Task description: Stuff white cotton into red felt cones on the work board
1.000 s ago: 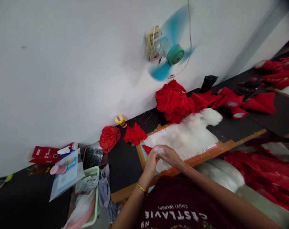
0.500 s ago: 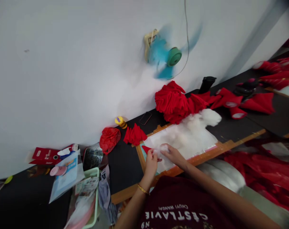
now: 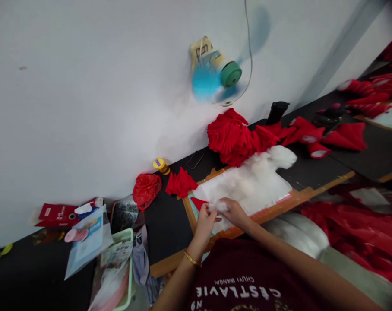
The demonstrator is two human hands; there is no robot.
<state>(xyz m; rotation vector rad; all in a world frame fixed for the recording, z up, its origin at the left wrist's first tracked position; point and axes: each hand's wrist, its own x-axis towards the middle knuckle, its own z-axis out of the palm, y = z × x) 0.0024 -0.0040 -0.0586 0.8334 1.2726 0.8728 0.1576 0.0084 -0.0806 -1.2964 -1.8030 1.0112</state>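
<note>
My left hand (image 3: 206, 218) is closed around a small red cone-shaped fabric piece (image 3: 198, 203), its pointed tip sticking out to the upper left. A tuft of white stuffing (image 3: 219, 206) sits between the two hands, at the fabric piece's near end. My right hand (image 3: 232, 211) pinches that tuft from the right side. Just beyond the hands, a loose heap of white stuffing (image 3: 257, 177) lies on a white sheet (image 3: 209, 188) taped to the black table. Whether any stuffing is inside the red piece is hidden by the fingers.
Behind the stuffing is a big pile of red fabric pieces (image 3: 230, 138); a smaller red pile (image 3: 181, 182) lies left, near a phone (image 3: 195, 160) and a yellow-lidded jar (image 3: 161, 166). Stuffed red pieces (image 3: 312, 137) lie right. A wall fan (image 3: 230, 74) spins above. A green basket (image 3: 130, 259) stands left.
My right hand has moved slightly left, bringing the white tuft up against the red fabric piece in my left hand. The whole view has shifted a little.
</note>
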